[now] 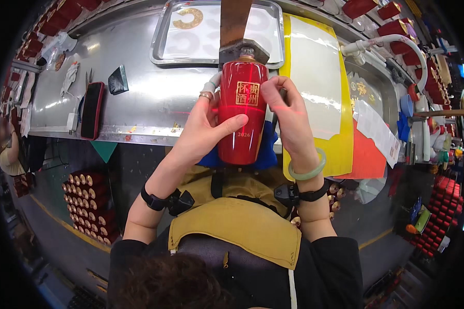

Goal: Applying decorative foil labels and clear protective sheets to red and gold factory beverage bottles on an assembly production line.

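A glossy red bottle (234, 116) with a square gold emblem stands upright before me, a thin red light line crossing it. Its narrow top meets a dark metal holder (259, 50) on a brown upright bar. My left hand (203, 123) grips the bottle's left side, thumb across the front and fingers partly hidden behind; the fingertips wear pale covers. At the bottle's upper right edge, my right hand (293, 113) has its thumb and bent fingers pinched together. A small dark thing shows between these fingers, too little of it to name. Blue cloth (265, 149) lies behind the bottle's lower part.
A metal tray (157, 51) on the steel table (139, 98) holds a gold C-shaped piece (188, 18) on white paper. A phone (92, 110) and dark pouch (118, 80) lie left. Right are a yellow mat (319, 154), a sink and a white tap (386, 40). Bottles stand stacked on the floor.
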Tool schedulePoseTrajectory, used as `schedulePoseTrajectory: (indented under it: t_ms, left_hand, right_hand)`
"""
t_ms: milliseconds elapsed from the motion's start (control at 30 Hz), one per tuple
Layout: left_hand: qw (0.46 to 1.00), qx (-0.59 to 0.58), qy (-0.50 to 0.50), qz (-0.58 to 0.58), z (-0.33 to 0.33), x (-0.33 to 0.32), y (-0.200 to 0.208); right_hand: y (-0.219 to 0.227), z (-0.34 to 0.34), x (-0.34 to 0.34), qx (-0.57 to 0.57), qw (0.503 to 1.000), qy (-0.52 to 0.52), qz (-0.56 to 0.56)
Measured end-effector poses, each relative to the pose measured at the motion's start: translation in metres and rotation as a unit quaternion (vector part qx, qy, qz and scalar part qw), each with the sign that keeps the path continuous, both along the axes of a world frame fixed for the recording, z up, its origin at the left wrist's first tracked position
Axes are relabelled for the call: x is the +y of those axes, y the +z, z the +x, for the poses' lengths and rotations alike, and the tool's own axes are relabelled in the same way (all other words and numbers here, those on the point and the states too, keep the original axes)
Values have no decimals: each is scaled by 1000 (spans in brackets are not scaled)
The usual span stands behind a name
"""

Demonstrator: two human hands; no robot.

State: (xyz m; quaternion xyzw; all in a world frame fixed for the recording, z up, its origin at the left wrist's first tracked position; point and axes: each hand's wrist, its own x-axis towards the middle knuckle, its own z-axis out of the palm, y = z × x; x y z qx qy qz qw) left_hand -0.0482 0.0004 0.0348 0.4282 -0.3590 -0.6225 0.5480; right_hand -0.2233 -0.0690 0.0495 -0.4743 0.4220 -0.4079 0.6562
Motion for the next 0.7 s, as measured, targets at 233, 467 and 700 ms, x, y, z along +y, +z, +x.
schedulePoseTrajectory:
  t_ms: [233, 467, 700]
  left_hand:
    - [1000, -27, -8, -1, 1, 0, -1]
    - [998, -49, -4, -27, 2, 0, -4]
    - [999, -51, -1, -10, 1, 2, -1]
  right_hand:
    - [9, -28, 39, 13, 998, 9, -64]
    - [6, -28, 83, 86, 990, 58, -94]
    - [0, -28, 86, 101, 988, 46, -103]
